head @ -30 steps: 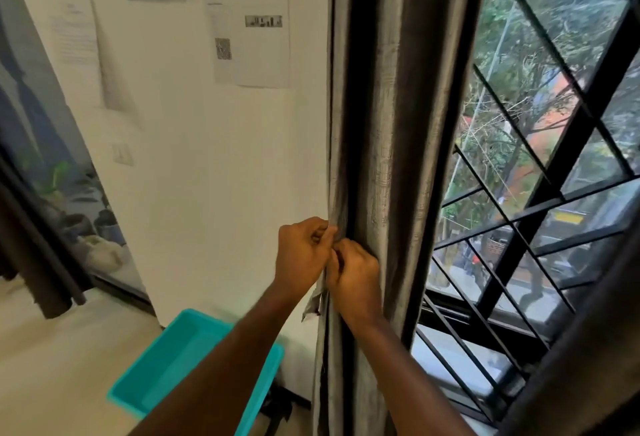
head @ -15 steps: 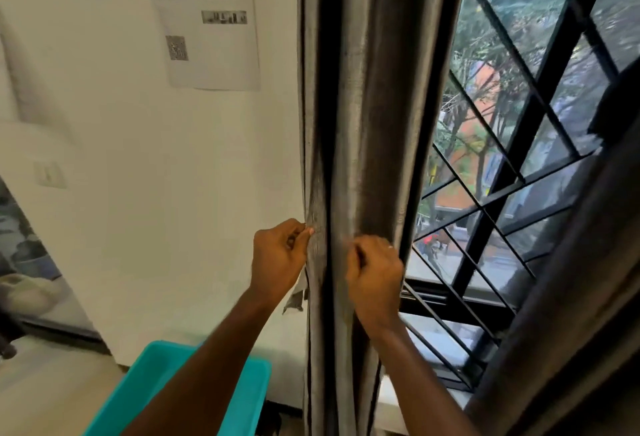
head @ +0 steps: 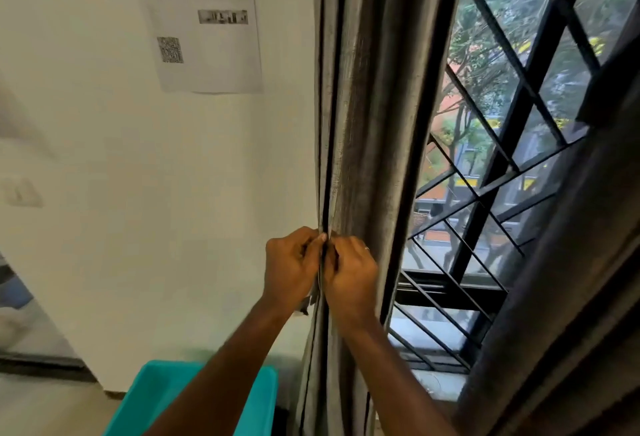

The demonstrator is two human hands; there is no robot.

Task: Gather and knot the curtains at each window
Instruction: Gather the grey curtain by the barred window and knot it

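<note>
The left hand point(head: 292, 269) and right hand point(head: 351, 274) are pinching folds at the left edge of the grey curtain point(head: 367, 124), knuckles nearly touching; the curtain is hanging straight ahead, its long axis running vertically, bunched between wall point(head: 173, 193) and window grille point(head: 502, 176); both hands are lying equally near.

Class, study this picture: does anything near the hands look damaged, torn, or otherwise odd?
Yes. A small ragged scrap hangs below the left hand, beside the grey curtain that both hands pinch. It looks torn or frayed; what it is cannot be told. The right hand hides nothing odd.
</note>
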